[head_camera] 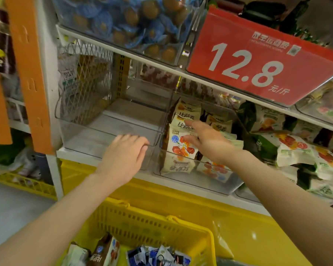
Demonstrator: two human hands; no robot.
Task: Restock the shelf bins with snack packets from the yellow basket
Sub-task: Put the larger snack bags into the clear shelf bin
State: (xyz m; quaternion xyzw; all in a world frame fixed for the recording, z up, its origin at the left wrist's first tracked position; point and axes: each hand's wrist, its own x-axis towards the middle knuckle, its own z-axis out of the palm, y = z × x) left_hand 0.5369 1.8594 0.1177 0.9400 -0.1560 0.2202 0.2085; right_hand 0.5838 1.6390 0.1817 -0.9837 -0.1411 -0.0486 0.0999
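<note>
empty bin [96,135]: sitting unfilled, shelf left
left hand [125,150]: fingers curling over its front rim
yellow basket [148,225]: sitting below, holding snack packets [104,250]
right hand [206,139]: spread, touching stocked packets [181,148] in neighbouring bin [210,186]
step: probably checking bins
next: likely reaching down, grabbing basket packets

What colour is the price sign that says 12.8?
The price sign is red with white numerals, best seen in head view.

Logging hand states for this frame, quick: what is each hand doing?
Left hand: fingers curled over the front rim of the empty bin.
Right hand: open, fingers straight over the snack packets, holding nothing.
</note>
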